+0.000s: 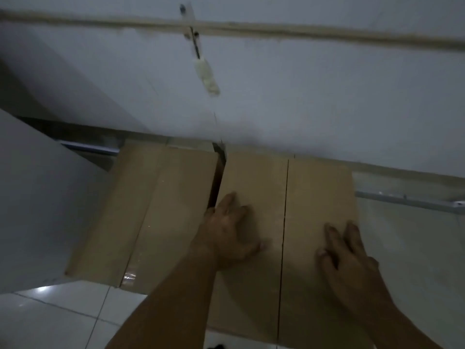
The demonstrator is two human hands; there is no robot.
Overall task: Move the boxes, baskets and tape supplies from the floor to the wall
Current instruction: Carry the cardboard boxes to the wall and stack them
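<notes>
Head view looks down at two brown boxes sitting side by side at the foot of the white wall. The right box fills the middle of the frame, and its far edge looks like it touches the wall, though the blur makes that hard to tell. The left box has shiny tape along its top. A thin dark gap runs between the two.

The left hand lies flat on the right box near the gap, fingers spread and holding nothing. The right hand lies flat near the box's right edge, also spread and holding nothing.

To do this push well, I think both hands should press evenly so the box slides straight and does not turn. A small nudge to the left should close the gap.

The floor at the lower left is pale smooth tile, so cardboard should slide easily. A metal strip lies on the floor at the right. The room is dim. A wooden rail crosses the wall near the top of the frame
</notes>
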